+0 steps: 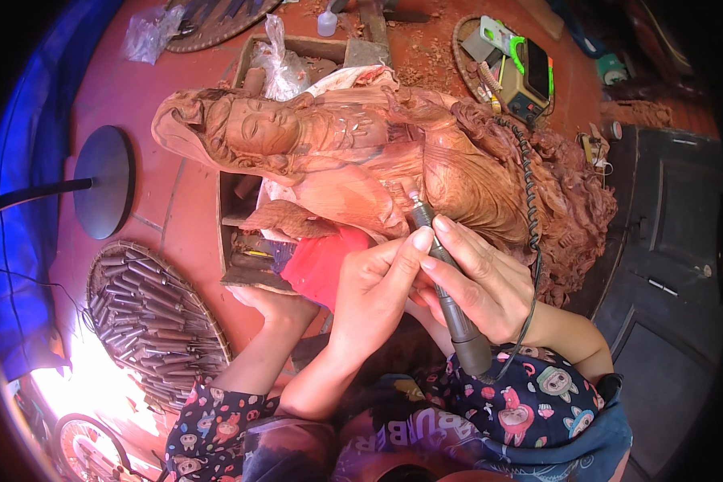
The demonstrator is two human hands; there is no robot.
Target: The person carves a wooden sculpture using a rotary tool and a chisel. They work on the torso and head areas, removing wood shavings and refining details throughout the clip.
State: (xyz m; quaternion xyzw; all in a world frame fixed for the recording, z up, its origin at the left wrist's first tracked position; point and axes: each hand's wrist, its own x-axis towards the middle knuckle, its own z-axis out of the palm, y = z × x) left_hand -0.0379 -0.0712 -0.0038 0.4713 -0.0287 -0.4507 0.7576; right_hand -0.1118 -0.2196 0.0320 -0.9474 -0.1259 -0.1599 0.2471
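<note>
A reddish-brown carved wooden statue (329,189) of a robed, veiled figure lies on its back across the view, its head to the left. My right hand (486,293) wraps round a black rotary tool (458,321), held like a pen and slanting up to the left. Close to its front end, my left hand (377,285) pinches the tool between thumb and fingers. The slim metal tip meets or nearly meets the carving at the figure's middle; contact is too small to tell. A coiled black cord (528,185) crosses the statue's robe.
A wooden crate (241,277) with cloth and a plastic bag sits under the statue. At left stand a basket of chisels (149,321) and a round black lamp base (108,181). A control box (526,88) rests on a far-right tray. Dark panels (675,265) border the right.
</note>
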